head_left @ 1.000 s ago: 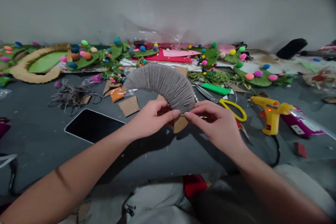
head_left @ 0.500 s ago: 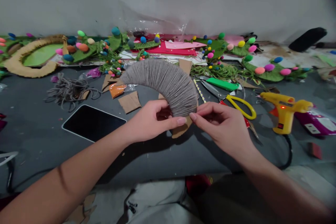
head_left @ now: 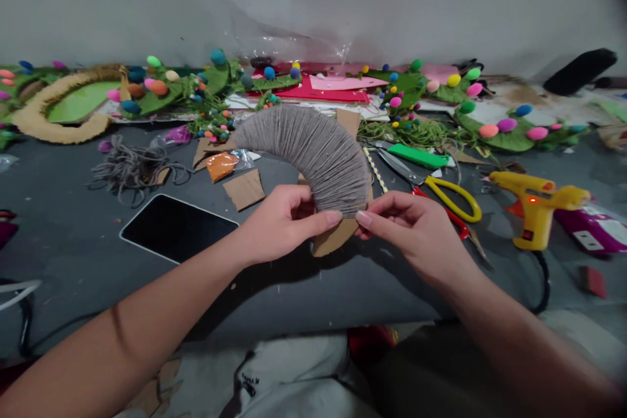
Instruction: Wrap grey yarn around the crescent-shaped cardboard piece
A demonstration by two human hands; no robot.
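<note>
Not one word can be read for certain from where I stand. The closest thing to writing is a short row of dark letters (head_left: pixel 251 380) on the pale cloth (head_left: pixel 298 362) below the front edge of the bench (head_left: pixel 304 294), too small and blurred to spell out. A dark blot (head_left: pixel 249 390) sits just under them. Over at the right of the bench, the purple packet (head_left: pixel 568 227) carries a white patch (head_left: pixel 592 243) with small dark marks, whether letters or numbers I can't tell.
</note>
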